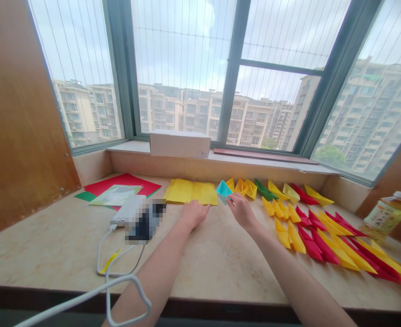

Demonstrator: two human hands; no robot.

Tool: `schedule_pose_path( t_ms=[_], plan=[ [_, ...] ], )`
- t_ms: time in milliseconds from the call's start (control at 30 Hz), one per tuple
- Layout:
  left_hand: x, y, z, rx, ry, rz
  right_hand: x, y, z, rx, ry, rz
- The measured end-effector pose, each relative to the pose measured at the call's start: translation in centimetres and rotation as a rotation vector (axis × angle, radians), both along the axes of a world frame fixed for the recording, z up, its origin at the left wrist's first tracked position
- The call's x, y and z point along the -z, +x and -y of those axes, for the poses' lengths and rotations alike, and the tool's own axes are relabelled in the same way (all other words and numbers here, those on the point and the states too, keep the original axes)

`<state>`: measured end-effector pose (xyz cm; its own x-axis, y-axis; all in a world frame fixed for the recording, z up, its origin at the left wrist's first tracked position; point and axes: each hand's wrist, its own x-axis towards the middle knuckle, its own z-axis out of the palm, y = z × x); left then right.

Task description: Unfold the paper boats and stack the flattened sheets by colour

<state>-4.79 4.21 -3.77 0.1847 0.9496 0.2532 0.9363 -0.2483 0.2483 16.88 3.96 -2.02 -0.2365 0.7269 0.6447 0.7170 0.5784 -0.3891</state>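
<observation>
Teal paper boat [223, 189] at right hand's [242, 210] fingertips (counter edge far), left hand [193, 213] flat

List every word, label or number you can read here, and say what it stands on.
None can be read.
Bottle: its label print is too blurred.
White box: a small mark at its right end, too small to read.
Printed sheet: too blurred.
Dark device: pixelated out.

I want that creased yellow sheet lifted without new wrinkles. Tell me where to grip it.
Pinch the yellow sheet at its near edge, coming from the front beside the left hand. It lies flat, and that edge looks free and closest.
</observation>
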Motion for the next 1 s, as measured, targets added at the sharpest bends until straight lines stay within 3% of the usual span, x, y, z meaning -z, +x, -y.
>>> schedule_pose_path(
  t_ms=[467, 667, 800, 1000],
  plan=[
    [0.5, -1.1, -0.6, -0.066, 0.049, -0.016, -0.6, -0.8, -0.8, 0.032, -0.029, -0.042],
    [-0.9, -1.6, -1.0, -0.227, 0.299, 0.07, -1.0, -1.5, -0.5, 0.083, -0.057, 0.005],
    [-1.9, -1.3, -0.8, -0.281, 0.479, 0.175, -1.2, -2.9, -0.6, 0.137, -0.1, 0.222],
    [-2.5, -0.8, 0.0, -0.302, 0.505, 0.234, -0.8, -5.9, -3.0, 0.216, -0.173, 0.364]
  ],
)
